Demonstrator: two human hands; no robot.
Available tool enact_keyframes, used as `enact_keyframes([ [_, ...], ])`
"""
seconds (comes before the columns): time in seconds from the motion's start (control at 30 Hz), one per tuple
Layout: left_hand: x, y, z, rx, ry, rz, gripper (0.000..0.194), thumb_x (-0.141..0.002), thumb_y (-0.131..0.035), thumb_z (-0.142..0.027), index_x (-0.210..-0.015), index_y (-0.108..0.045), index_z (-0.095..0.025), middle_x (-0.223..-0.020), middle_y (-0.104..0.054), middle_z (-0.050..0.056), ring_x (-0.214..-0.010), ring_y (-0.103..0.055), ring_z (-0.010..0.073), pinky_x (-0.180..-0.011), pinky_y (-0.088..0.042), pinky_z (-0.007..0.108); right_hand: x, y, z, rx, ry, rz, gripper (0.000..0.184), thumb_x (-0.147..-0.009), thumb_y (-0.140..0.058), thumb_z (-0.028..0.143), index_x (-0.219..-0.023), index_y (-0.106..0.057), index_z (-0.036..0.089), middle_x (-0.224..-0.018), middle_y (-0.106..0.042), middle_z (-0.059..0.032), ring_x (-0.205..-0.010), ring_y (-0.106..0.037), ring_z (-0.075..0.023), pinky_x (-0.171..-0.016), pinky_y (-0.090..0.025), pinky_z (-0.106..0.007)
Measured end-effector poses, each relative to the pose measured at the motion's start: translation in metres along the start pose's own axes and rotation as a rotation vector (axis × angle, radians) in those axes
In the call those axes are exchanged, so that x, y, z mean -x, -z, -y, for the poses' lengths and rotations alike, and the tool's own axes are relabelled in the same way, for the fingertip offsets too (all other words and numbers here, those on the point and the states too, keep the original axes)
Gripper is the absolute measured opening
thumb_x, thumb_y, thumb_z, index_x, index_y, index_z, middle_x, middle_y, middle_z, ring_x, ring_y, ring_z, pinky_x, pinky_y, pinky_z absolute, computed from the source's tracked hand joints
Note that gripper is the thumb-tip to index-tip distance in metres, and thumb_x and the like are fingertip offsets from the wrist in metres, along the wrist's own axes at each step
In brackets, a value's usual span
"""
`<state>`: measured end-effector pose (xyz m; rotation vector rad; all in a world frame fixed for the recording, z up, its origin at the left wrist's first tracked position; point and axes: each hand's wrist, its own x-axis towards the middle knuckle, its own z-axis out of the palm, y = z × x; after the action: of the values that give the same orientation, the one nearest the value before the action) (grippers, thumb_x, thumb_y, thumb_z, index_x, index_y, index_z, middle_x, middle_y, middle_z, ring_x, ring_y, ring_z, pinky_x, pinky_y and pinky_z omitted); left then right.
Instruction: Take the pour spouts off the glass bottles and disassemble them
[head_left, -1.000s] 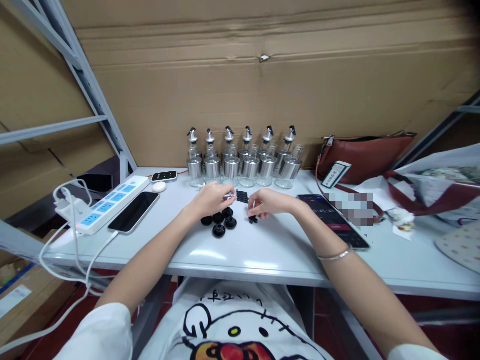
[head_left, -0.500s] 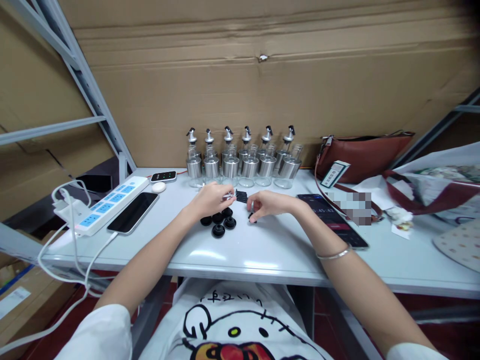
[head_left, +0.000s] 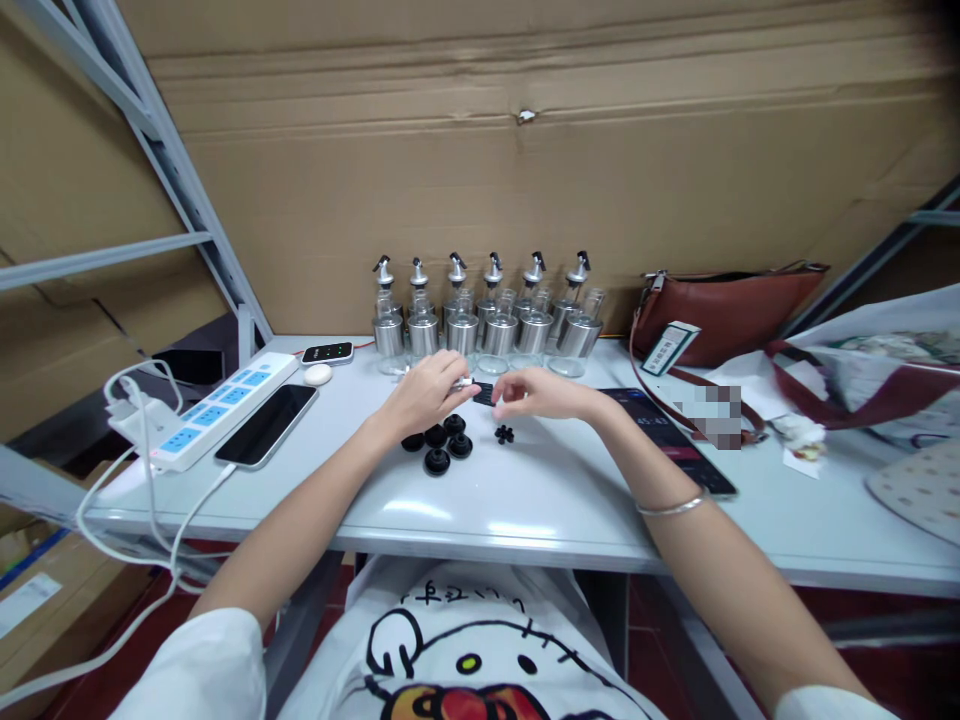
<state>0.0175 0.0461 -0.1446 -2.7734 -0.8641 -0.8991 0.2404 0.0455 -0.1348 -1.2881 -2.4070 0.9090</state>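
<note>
My left hand (head_left: pixel 431 392) is closed in a pinch on a small whitish-silver piece (head_left: pixel 463 383), partly hidden by its fingers. My right hand (head_left: pixel 541 394) hovers just right of a row of slim black pieces (head_left: pixel 484 392). Its thumb and fingers are curved and slightly apart, and nothing shows between them. Below its fingertips lies a cluster of tiny black parts (head_left: pixel 504 435). Several round black stoppers (head_left: pixel 437 461) lie near my left wrist, some partly covered by it.
Glass-and-steel bottles (head_left: pixel 498 335) stand in two rows at the back; the rear ones wear pour spouts (head_left: pixel 537 264). A phone (head_left: pixel 267 426) and power strip (head_left: pixel 225 412) lie left. To the right are another phone (head_left: pixel 686 460) and a brown bag (head_left: pixel 739 312).
My right hand has lifted away from the tiny black parts, toward the row of slim black pieces, uncovering the cluster. My left hand has shifted slightly, still pinching its piece.
</note>
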Motion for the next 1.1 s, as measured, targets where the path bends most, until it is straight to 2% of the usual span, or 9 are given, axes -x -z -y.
enact_keyframes([
  [0.13,0.000,-0.002,-0.003,0.081,-0.052,-0.157,0.029,-0.096,-0.028,-0.043,-0.099,-0.045,-0.020,-0.116,-0.048,0.011,-0.106,-0.046,0.0209,-0.092,-0.039,0.038,-0.001,-0.013,0.021,-0.300,0.162,-0.173,0.054,-0.082,-0.043,0.063,-0.091,-0.060,0.014,-0.073,-0.054,-0.0026,-0.066,-0.048,-0.0126,-0.058,-0.038,-0.025],
  [0.23,0.002,-0.009,-0.004,0.191,-0.070,-0.240,0.027,-0.096,-0.023,-0.045,-0.107,-0.034,-0.023,-0.126,-0.037,0.012,-0.113,-0.043,0.0193,-0.096,-0.039,0.040,-0.004,-0.025,0.032,-0.525,0.156,-0.208,0.059,-0.083,-0.036,0.068,-0.092,-0.059,0.014,-0.072,-0.052,-0.0025,-0.067,-0.049,-0.0131,-0.057,-0.038,-0.025],
  [0.4,0.004,-0.020,-0.006,0.286,-0.128,-0.279,0.024,-0.096,-0.027,-0.044,-0.109,-0.028,-0.024,-0.128,-0.031,0.014,-0.117,-0.040,0.0183,-0.096,-0.041,0.041,-0.011,-0.036,0.031,-0.957,0.082,-0.118,0.045,-0.077,-0.057,0.061,-0.080,-0.055,0.016,-0.068,-0.051,-0.0003,-0.062,-0.048,-0.0106,-0.051,-0.033,-0.021],
  [0.53,0.001,-0.016,-0.008,0.262,-0.133,-0.301,0.018,-0.096,-0.030,-0.039,-0.106,-0.030,-0.024,-0.126,-0.034,0.014,-0.112,-0.044,0.0180,-0.094,-0.043,0.041,-0.010,-0.034,0.030,-1.200,0.033,-0.006,0.039,-0.074,-0.065,0.053,-0.079,-0.053,0.017,-0.064,-0.051,0.0023,-0.055,-0.044,-0.0074,-0.048,-0.031,-0.019],
  [0.63,0.000,-0.008,-0.008,0.148,-0.118,-0.268,0.014,-0.096,-0.032,-0.036,-0.103,-0.036,-0.023,-0.125,-0.038,0.011,-0.107,-0.047,0.0176,-0.093,-0.043,0.039,-0.008,-0.031,0.034,-1.248,-0.019,0.020,0.038,-0.077,-0.062,0.054,-0.076,-0.051,0.017,-0.062,-0.050,0.0032,-0.051,-0.041,-0.0063,-0.045,-0.028,-0.017],
  [0.77,0.000,-0.004,-0.006,0.014,-0.108,-0.258,0.018,-0.095,-0.037,-0.037,-0.100,-0.047,-0.022,-0.120,-0.046,0.010,-0.101,-0.050,0.0178,-0.087,-0.044,0.034,-0.008,-0.030,0.037,-1.213,-0.104,-0.019,0.040,-0.081,-0.057,0.054,-0.069,-0.047,0.017,-0.055,-0.042,0.0050,-0.046,-0.032,-0.0052,-0.041,-0.020,-0.016],
  [0.93,0.000,-0.007,-0.003,-0.175,-0.198,-0.292,0.022,-0.095,-0.037,-0.038,-0.097,-0.051,-0.020,-0.108,-0.054,0.008,-0.091,-0.053,0.0158,-0.076,-0.041,0.029,-0.010,-0.034,0.037,-1.150,-0.148,0.021,0.047,-0.086,-0.044,0.057,-0.062,-0.041,0.017,-0.050,-0.026,0.0083,-0.042,-0.018,-0.0043,-0.039,-0.015,-0.016],
  [1.03,-0.002,-0.005,-0.005,-0.317,-0.267,-0.355,0.024,-0.095,-0.038,-0.039,-0.094,-0.050,-0.019,-0.096,-0.060,0.005,-0.082,-0.054,0.0148,-0.070,-0.035,0.028,-0.012,-0.039,0.041,-1.097,-0.158,-0.113,0.046,-0.088,-0.040,0.051,-0.056,-0.033,0.019,-0.047,-0.017,0.0102,-0.040,-0.010,-0.0041,-0.038,-0.010,-0.017],
  [1.1,-0.003,-0.002,-0.008,-0.409,-0.262,-0.387,0.027,-0.095,-0.038,-0.041,-0.087,-0.050,-0.018,-0.083,-0.061,0.003,-0.075,-0.053,0.0146,-0.067,-0.031,0.029,-0.012,-0.042,0.045,-1.074,-0.150,-0.231,0.046,-0.088,-0.041,0.048,-0.054,-0.028,0.020,-0.044,-0.015,0.0107,-0.040,-0.008,-0.0041,-0.037,-0.008,-0.017],
])
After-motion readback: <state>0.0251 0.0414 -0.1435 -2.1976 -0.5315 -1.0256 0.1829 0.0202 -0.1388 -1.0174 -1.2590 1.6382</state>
